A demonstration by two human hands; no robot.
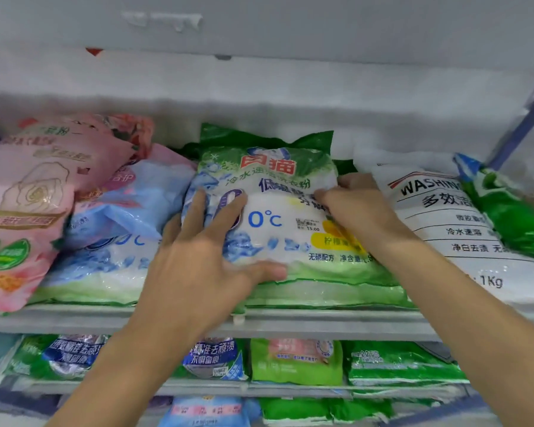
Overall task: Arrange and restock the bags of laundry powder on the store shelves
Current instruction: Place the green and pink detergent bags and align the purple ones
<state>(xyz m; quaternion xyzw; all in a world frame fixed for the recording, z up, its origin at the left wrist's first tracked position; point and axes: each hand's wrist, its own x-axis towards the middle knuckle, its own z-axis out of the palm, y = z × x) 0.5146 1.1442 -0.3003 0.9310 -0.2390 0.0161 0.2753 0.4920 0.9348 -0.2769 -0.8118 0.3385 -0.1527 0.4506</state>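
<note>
Hands gripping green-and-white bag (278, 211) on upper shelf (321, 325).
The left hand (204, 251) spreads fingers over its front, thumb hooked under the lower edge; the right hand (352, 204) curls round its right side. It lies atop a like bag (321, 294), between a blue bag (142, 204) and a white bag (444, 229).

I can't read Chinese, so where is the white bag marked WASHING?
In the head view, the white bag lies on the upper shelf, right of centre, between the 0°C bag that the right hand grips and a green bag.
</note>
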